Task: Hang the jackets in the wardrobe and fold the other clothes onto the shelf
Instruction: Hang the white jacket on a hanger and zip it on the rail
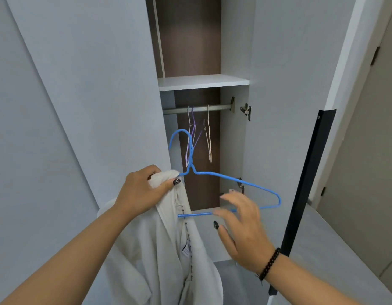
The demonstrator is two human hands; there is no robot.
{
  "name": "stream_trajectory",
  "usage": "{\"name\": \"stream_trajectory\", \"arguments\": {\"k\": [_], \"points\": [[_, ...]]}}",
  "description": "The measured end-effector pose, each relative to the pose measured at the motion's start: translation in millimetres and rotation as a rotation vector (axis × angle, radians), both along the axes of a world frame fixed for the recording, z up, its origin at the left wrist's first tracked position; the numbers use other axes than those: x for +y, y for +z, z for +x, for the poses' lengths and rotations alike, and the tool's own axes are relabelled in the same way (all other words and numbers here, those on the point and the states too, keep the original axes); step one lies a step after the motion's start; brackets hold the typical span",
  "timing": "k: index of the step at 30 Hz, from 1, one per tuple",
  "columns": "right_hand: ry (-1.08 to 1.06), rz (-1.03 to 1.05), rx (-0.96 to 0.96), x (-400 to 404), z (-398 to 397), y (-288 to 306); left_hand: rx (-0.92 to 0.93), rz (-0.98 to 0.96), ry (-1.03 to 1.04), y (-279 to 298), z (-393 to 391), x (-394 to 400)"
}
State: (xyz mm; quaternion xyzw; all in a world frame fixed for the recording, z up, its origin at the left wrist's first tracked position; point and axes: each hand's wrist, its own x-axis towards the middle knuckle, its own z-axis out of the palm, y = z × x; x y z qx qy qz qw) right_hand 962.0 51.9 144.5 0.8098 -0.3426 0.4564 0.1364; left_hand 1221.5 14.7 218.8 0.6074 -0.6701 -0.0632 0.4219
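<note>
A white jacket hangs from a blue wire hanger in front of the open wardrobe. My left hand grips the jacket's shoulder bunched over the hanger's left end. My right hand is spread, fingers straight, just in front of the hanger's bottom bar on its bare right side; I cannot tell if it touches. Behind, the metal rail carries a few empty wire hangers. A white shelf sits above the rail.
The wardrobe's left door and right door stand open on either side. A black strip runs along the right door's edge. A beige door is at the far right.
</note>
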Motion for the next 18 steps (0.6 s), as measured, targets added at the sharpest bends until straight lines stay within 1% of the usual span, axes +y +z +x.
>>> {"name": "stream_trajectory", "arguments": {"k": [2,4,5,9,10,12,14,15,17,18], "points": [[0.087,0.057,0.115,4.4,3.3,-17.9,0.054,-0.009,0.053,0.9,7.0,2.3],[0.173,0.2,0.204,2.1,9.4,-33.2,0.099,-0.022,0.087,4.6,14.2,7.0],[0.19,0.307,0.214,-1.5,15.2,-39.2,0.108,-0.033,0.1,7.7,17.3,10.2],[0.101,0.812,0.175,-24.4,54.7,-60.9,0.14,-0.086,0.132,22.4,28.5,27.8],[0.102,0.92,0.124,-28.7,68.1,-65.2,0.158,-0.098,0.136,25.8,31.1,32.4],[0.172,1.073,0.0,-33.6,97.3,-69.2,0.193,-0.109,0.133,31.9,37.3,39.4],[0.275,1.167,-0.078,-32.3,123.9,-70.7,0.22,-0.102,0.138,35.7,45.3,46.3],[0.301,1.18,-0.094,-30.4,134.5,-74.6,0.234,-0.1,0.132,36.7,48.1,49.7],[0.24,1.159,-0.066,-27.9,150.3,-84.2,0.258,-0.098,0.126,38.2,54.4,56.8],[0.162,1.122,0.004,-27.9,156.1,-88.3,0.264,-0.098,0.134,38.2,60.1,61.3]]}}
